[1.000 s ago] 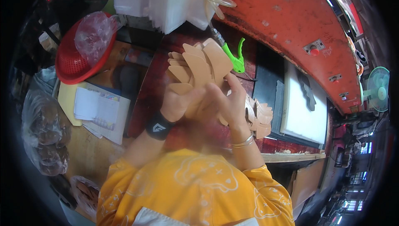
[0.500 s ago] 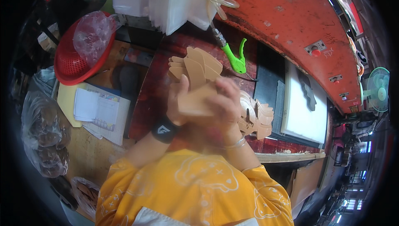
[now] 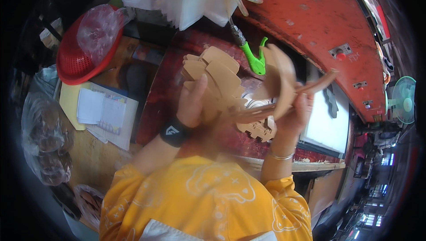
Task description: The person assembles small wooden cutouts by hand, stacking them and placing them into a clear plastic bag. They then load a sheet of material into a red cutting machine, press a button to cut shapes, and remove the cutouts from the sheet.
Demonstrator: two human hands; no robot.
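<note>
My left hand [image 3: 191, 105] is closed on a fanned stack of tan cut pieces [image 3: 217, 70], its thumb lying across them. The pieces are thin, flat and rounded at the ends; I cannot tell their material. Off to the right, my right hand [image 3: 298, 113] grips a few long curved tan strips [image 3: 284, 81], which bend and blur with motion. Their left ends come close to the stack; whether they touch it cannot be made out. Beneath, more tan cut-out pieces [image 3: 257, 128] lie on the dark red tabletop [image 3: 166, 79], partly hidden by the strips.
Beyond my hands lies a green air gun [image 3: 254, 59] on a coiled hose. A red machine [image 3: 306, 15] with knobs spans the back right, beside a white board [image 3: 326, 121]. At left are papers [image 3: 104, 110], a red basket [image 3: 73, 66] and a plastic bag [image 3: 46, 139].
My right hand has moved away to the right from the stack, carrying curved tan strips. My left hand stays nearly in place with the stack, which now shows more of its face.
</note>
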